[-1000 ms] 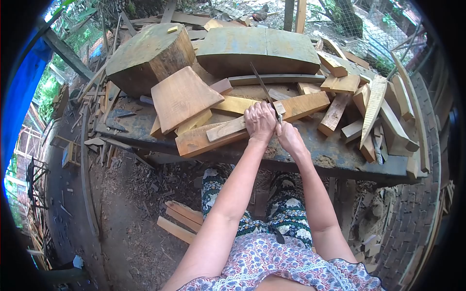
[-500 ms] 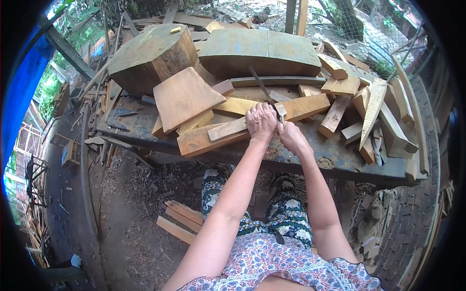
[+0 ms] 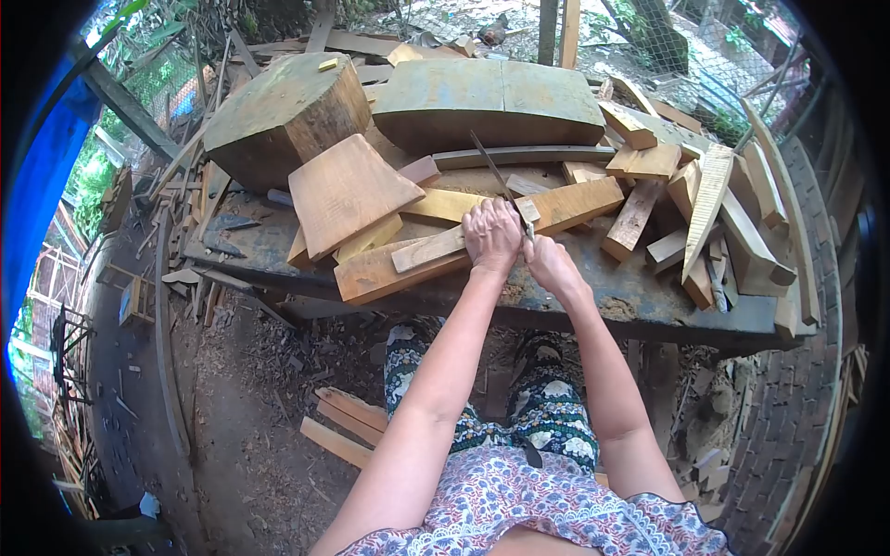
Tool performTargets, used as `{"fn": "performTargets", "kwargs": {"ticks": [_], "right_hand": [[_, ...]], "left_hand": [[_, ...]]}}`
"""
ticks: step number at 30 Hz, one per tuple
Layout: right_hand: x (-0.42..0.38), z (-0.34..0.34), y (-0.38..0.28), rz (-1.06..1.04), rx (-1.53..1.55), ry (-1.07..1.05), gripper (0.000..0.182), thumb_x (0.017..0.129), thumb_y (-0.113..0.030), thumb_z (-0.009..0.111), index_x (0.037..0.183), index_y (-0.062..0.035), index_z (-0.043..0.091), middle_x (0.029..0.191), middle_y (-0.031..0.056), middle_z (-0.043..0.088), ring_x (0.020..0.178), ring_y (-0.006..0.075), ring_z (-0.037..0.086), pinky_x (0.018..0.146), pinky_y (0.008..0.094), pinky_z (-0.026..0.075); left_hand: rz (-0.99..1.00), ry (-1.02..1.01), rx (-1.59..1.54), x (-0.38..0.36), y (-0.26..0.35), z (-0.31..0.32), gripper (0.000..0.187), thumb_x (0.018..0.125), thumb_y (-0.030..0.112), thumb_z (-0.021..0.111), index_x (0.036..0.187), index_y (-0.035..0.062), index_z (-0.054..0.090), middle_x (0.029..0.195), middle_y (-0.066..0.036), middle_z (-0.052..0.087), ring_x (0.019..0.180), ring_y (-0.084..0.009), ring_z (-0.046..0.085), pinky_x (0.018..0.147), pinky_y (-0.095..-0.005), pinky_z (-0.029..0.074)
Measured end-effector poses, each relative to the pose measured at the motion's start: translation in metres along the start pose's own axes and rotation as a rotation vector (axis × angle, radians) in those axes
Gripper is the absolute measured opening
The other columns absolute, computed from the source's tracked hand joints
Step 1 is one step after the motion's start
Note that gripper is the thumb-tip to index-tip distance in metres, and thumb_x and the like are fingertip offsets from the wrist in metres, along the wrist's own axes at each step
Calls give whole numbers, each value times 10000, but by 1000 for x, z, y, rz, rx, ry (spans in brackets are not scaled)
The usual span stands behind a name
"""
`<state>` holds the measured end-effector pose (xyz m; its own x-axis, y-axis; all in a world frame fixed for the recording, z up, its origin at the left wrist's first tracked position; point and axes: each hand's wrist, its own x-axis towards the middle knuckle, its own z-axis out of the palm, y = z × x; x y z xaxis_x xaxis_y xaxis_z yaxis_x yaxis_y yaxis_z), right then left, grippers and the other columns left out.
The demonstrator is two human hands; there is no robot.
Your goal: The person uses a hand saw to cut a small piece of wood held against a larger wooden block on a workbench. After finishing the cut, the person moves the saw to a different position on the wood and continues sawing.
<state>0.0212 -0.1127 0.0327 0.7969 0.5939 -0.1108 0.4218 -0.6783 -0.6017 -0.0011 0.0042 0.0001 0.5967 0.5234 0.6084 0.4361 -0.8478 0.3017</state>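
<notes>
Left hand [image 3: 492, 234] clamps a wood strip [image 3: 428, 248] while right hand [image 3: 553, 265], fingers wrapped, grips a thin blade [image 3: 495, 173] mid-cut, steadiness likely needed next.

The left hand [image 3: 492, 235] presses a wood strip [image 3: 428, 248] down on the bench [image 3: 640, 301]. Just beside it, the right hand [image 3: 551, 262] grips a saw [image 3: 496, 173], its blade slanting up over stacked planks [image 3: 575, 203].

**Outdoor woodworking yard**

Open-air carpentry spot. Dark counter [image 3: 640, 301] piled with cut planks [image 3: 348, 190], offcuts [image 3: 635, 218] and thick timber slabs [image 3: 491, 97]. Dirt floor [image 3: 250, 435] littered with chips and scrap boards [image 3: 348, 422]. Wire fence [image 3: 705, 46] and greenery [image 3: 88, 171] behind.
</notes>
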Motion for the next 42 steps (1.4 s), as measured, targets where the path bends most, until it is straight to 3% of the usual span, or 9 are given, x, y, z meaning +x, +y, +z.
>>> {"fn": "performTargets", "kwargs": {"ticks": [3,7,10,13,22,31,35,37,42], "right_hand": [[-10,-1,1,46,11,-42,420,954,-308,427,913,60,625,942,334,614,979,477,583,843,532,460],[-5,-7,-4,83,30,-55,418,953,-306,427,923,61,625,938,335,615,976,476,586,842,534,459],[8,-4,-2,-26,10,-20,440,952,-269,409,814,106,593,807,362,582,880,484,597,745,529,463],[3,-1,1,51,-3,-54,400,942,-286,436,922,69,619,929,339,613,971,475,587,837,534,460],[2,-9,-2,-2,6,-68,419,953,-278,416,877,90,602,866,360,583,924,486,580,778,540,449],[-19,1,5,9,2,-4,372,943,-280,449,934,57,607,918,341,607,953,481,583,820,547,456],[-7,-3,4,27,4,-40,374,944,-285,442,933,47,614,917,335,613,952,477,586,822,545,456],[5,-1,2,1,10,-12,401,946,-263,421,839,83,593,871,354,580,939,478,570,780,543,446],[-4,3,6,-2,-3,6,393,948,-286,434,882,61,606,898,349,596,945,483,578,808,546,453]], "left_hand": [[-6,-10,2,-1,-2,0,233,908,223,468,786,83,610,801,-95,620,781,-259,598,746,-404,435],[0,-11,40,-4,-1,3,205,895,232,491,788,94,598,802,-86,611,806,-241,594,762,-389,430],[-12,-27,25,-1,-2,3,208,892,238,492,790,90,598,798,-86,609,797,-240,594,759,-384,431],[-10,-36,25,-1,-2,1,209,891,237,494,787,88,597,794,-86,609,795,-241,594,758,-384,432],[-9,-40,14,0,-2,1,206,891,226,493,782,84,596,800,-89,610,790,-245,590,759,-385,433],[-1,-36,25,-2,-1,-1,213,892,231,490,797,78,604,814,-94,616,803,-248,591,765,-385,433],[-6,-51,32,-3,-1,1,213,891,232,488,800,79,605,819,-94,619,802,-248,593,763,-386,434],[0,1,22,-1,-2,3,216,895,218,480,771,84,595,788,-93,611,770,-257,595,743,-397,438],[11,11,7,-3,-2,2,205,890,217,485,784,86,601,786,-90,610,773,-253,597,744,-396,438]]}}
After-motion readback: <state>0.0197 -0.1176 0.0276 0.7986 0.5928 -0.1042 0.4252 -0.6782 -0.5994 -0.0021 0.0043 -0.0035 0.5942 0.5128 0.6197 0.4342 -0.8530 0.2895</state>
